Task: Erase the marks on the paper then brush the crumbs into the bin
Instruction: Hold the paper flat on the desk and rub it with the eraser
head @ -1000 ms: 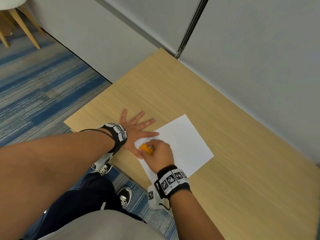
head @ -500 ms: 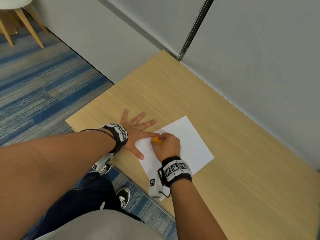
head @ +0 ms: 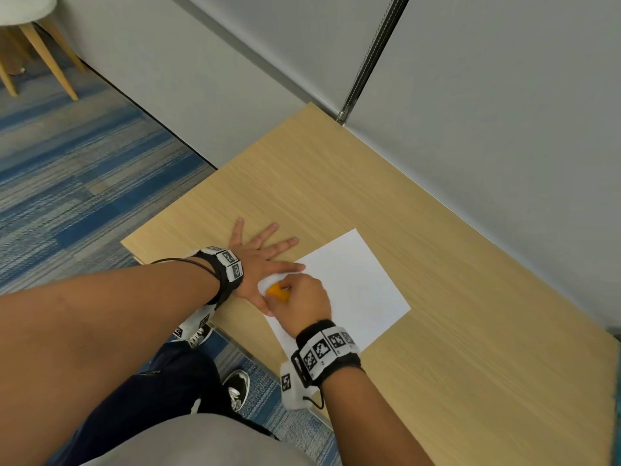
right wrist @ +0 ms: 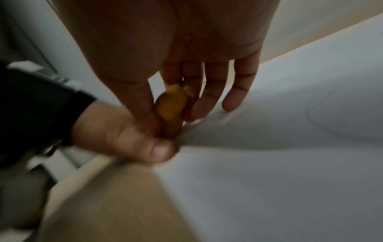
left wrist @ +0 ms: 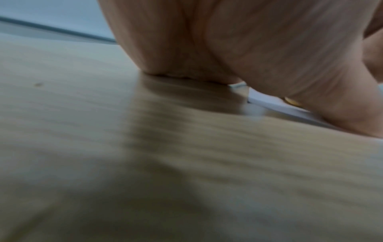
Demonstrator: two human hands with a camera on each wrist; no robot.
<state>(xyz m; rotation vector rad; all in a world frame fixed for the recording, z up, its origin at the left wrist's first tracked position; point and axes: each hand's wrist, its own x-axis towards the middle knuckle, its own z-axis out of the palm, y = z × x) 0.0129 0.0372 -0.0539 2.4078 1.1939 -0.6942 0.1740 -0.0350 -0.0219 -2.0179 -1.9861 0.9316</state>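
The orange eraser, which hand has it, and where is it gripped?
The right hand pinches the orange eraser by its flat sides, thumb against fingers.

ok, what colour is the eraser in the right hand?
Orange-yellow: the small rounded eraser pinched by the right hand shows best in the right wrist view.

Bare forearms; black wristbands (head: 327, 351) (checkered square markers on white blocks); dark trousers (head: 161, 391); black-and-white sneakers (head: 237, 390).

The right hand (head: 304, 299) hides most of the orange eraser (head: 276, 292); marks on the paper (head: 353, 284) are too faint
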